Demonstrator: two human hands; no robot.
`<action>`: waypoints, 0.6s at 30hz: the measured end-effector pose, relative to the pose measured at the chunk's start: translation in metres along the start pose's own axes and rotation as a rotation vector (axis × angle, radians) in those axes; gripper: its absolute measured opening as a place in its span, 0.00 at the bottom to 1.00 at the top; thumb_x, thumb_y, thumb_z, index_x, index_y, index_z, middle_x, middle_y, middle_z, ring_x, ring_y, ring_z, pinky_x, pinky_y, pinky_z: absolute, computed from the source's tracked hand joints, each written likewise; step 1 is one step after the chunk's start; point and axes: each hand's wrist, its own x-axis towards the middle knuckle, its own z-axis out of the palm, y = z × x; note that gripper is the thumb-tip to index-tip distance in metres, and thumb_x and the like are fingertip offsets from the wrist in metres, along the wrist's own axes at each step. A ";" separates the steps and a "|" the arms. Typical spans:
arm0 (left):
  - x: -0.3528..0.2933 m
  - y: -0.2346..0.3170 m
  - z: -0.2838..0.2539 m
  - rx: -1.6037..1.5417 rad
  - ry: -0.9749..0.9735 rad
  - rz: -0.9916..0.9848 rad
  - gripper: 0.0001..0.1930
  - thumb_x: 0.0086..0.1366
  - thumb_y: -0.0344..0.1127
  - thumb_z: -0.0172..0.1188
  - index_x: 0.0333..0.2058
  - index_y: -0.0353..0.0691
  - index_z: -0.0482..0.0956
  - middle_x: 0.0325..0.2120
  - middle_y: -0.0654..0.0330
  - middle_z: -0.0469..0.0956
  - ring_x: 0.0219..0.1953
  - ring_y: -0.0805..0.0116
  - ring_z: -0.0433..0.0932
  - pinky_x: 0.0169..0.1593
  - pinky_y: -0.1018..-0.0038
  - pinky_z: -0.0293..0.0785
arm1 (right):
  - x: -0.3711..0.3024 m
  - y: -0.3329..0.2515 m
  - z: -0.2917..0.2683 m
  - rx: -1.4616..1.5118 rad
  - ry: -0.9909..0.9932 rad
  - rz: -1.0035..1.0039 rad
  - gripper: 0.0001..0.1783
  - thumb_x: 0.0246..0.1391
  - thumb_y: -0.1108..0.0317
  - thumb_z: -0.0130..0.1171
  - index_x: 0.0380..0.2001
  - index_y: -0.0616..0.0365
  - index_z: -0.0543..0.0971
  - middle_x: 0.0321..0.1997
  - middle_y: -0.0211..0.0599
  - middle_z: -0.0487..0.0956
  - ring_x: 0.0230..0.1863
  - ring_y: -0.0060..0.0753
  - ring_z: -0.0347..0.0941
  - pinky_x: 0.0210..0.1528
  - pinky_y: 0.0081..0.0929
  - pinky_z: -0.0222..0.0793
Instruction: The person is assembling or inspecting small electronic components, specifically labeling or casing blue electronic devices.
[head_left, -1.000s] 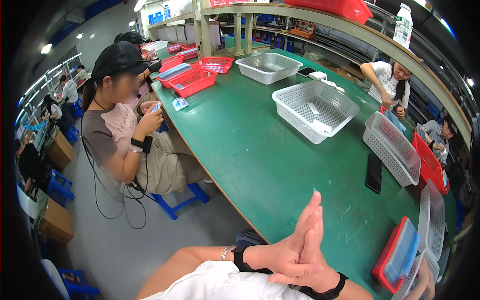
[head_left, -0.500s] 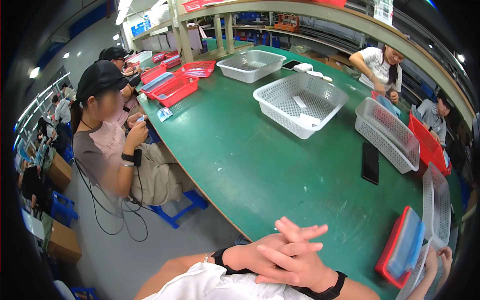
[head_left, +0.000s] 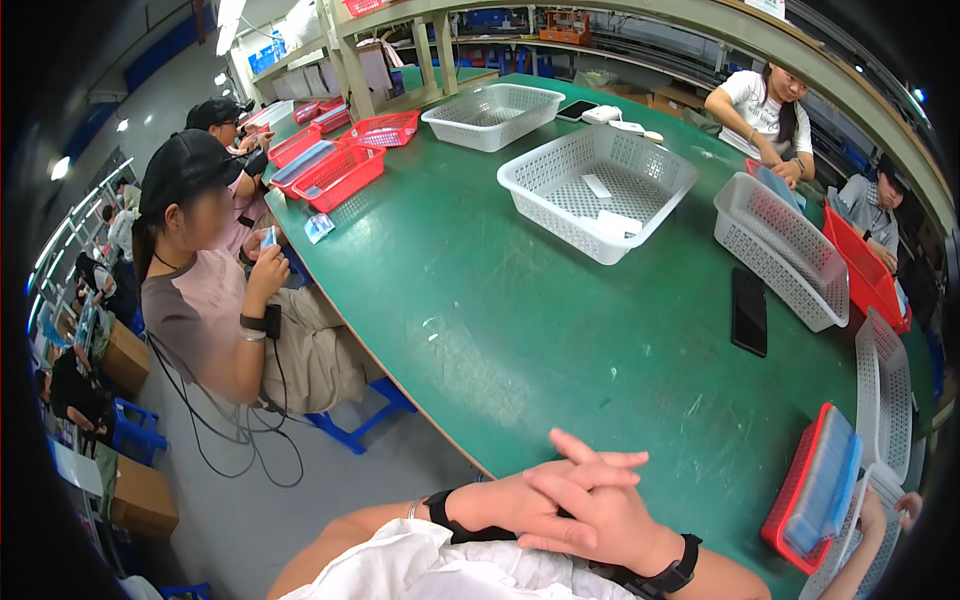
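My left hand point(head_left: 497, 502) and my right hand point(head_left: 618, 520) rest against each other at the near edge of the green table point(head_left: 520, 350). Their fingers are interlaced and mostly stretched out, the right hand's lying over the left's. Neither hand holds an object. Each wrist wears a black band, and white cloth lies below them. Closest on the right is a red basket point(head_left: 775, 515) with blue-and-clear flat packets point(head_left: 822, 482) in it.
Grey-white baskets point(head_left: 570, 238) stand on the table, one holding white pieces. A black phone point(head_left: 748, 312) lies at right. Red baskets point(head_left: 345, 182) line the far left. Co-workers sit around; one handles a small blue item point(head_left: 268, 240). Another person's hands point(head_left: 872, 515) are at lower right.
My fingers have settled closer together, still interlaced. The view has shifted slightly. The co-worker on the left has raised the small blue item a little.
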 end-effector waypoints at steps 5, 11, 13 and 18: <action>0.017 -0.015 0.002 -0.417 -0.132 0.138 0.34 0.66 0.57 0.59 0.67 0.58 0.62 0.66 0.44 0.60 0.70 0.43 0.56 0.68 0.44 0.54 | 0.002 0.001 0.001 -0.016 0.068 0.112 0.46 0.37 0.46 0.79 0.58 0.55 0.74 0.63 0.72 0.66 0.57 0.64 0.74 0.55 0.47 0.74; 0.020 -0.036 0.003 -0.928 -0.263 0.317 0.31 0.67 0.57 0.57 0.66 0.58 0.64 0.65 0.45 0.62 0.69 0.44 0.58 0.68 0.44 0.54 | -0.004 0.003 0.007 -0.029 0.112 0.069 0.42 0.35 0.46 0.80 0.52 0.59 0.78 0.54 0.57 0.77 0.55 0.58 0.76 0.54 0.47 0.75; 0.018 -0.041 0.003 -1.091 -0.303 0.368 0.30 0.67 0.57 0.57 0.65 0.58 0.65 0.65 0.45 0.63 0.69 0.44 0.59 0.68 0.44 0.54 | -0.003 -0.005 0.007 -0.035 0.142 0.072 0.39 0.35 0.46 0.80 0.48 0.59 0.80 0.50 0.54 0.79 0.53 0.58 0.77 0.53 0.47 0.76; 0.014 -0.060 0.017 -1.576 -0.584 0.602 0.28 0.68 0.57 0.55 0.64 0.58 0.67 0.64 0.46 0.65 0.68 0.44 0.60 0.68 0.44 0.53 | -0.012 -0.006 0.002 -0.203 0.231 0.110 0.33 0.34 0.43 0.79 0.36 0.58 0.83 0.38 0.48 0.82 0.46 0.57 0.80 0.52 0.48 0.77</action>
